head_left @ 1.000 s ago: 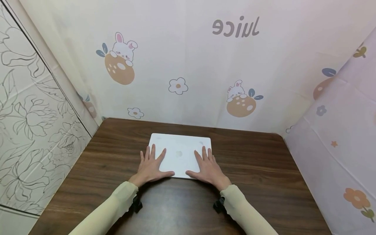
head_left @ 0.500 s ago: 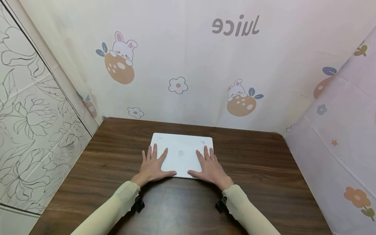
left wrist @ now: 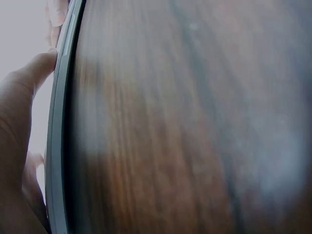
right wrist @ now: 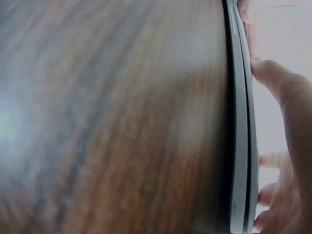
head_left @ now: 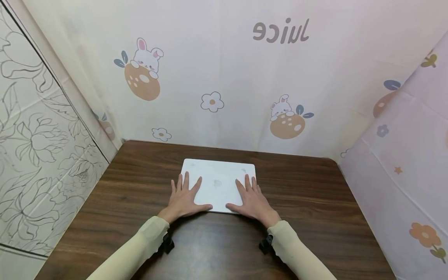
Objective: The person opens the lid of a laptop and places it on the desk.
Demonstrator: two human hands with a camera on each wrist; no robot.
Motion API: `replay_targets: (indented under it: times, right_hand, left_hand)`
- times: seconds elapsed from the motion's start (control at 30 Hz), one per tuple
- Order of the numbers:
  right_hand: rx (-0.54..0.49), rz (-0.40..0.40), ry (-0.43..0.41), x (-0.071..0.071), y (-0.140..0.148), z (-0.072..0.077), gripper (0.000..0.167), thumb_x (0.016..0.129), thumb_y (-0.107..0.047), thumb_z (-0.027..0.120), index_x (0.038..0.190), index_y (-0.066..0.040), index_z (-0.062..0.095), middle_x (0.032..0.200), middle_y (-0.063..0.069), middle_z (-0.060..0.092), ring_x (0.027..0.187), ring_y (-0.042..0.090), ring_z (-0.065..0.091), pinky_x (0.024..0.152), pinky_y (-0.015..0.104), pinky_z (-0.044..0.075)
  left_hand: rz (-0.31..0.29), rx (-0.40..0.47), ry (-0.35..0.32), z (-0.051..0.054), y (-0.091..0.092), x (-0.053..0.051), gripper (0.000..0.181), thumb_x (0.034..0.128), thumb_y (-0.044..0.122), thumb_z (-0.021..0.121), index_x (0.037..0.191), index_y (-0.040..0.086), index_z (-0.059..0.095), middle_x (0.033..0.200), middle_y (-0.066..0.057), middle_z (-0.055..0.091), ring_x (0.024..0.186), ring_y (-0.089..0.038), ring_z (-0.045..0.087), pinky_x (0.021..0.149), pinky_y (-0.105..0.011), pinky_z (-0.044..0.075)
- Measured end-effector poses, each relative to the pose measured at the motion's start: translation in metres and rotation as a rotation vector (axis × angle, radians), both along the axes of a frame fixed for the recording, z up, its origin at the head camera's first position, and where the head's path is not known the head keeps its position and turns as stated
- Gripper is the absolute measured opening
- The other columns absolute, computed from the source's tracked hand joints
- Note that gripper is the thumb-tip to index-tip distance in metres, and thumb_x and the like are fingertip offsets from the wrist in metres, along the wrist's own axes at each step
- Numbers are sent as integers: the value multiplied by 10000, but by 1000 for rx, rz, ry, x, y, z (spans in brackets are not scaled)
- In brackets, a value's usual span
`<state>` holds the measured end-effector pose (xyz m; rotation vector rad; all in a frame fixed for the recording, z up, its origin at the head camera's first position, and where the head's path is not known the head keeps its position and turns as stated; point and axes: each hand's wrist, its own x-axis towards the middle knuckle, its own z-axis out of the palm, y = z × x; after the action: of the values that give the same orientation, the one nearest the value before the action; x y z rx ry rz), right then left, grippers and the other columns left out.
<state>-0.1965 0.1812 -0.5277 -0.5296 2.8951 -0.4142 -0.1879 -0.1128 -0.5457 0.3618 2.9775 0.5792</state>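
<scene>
A closed silver laptop (head_left: 217, 194) with a faint logo mid-lid lies flat on the brown wooden table (head_left: 315, 210). Spread fingers of my left hand (head_left: 183, 201) rest on the laptop's left part, the thumb along its near edge. On the right part, my right hand (head_left: 253, 202) lies in the same way, fingers splayed and thumb pointing inward. In the left wrist view the left thumb (left wrist: 36, 68) touches the lid near the laptop's edge (left wrist: 57, 131). The right thumb (right wrist: 275, 78) does so in the right wrist view, beside the thin laptop edge (right wrist: 241, 131).
A printed curtain (head_left: 217, 70) with rabbits, fruit and flowers hangs behind the table's far edge. More patterned cloth (head_left: 413, 163) stands along the right side. A floral panel (head_left: 38, 147) borders the left. Table surface surrounds the laptop on all sides.
Both hands and the laptop have shifted slightly to the right together. The hands keep the same spread pose on the lid.
</scene>
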Motion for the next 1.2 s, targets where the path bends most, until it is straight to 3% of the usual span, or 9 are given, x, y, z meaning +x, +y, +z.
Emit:
replay_targets:
  times: [0.43,1.2]
  right_hand:
    - [-18,2,4,1,8,-2,1091,845,-879,484,1648,-171,272,1719,231,18,1577,478,-9,1224,662,213]
    - [-18,0,8,1,20,-1,1081,849,-862,508,1645,-166,283,1719,234,31,1572,493,15,1219,664,223]
  left_hand:
    - [0,-18,-1,4,7,3,1166,724,945,543,1651,304,245,1709,-265,-32,1570,-497,-80,1195,-746,-40]
    - [-3,-11,2,-1,18,-1,1190,707,961,540,1654,314,227,1713,-258,-33,1572,-496,-79,1204,-731,-47]
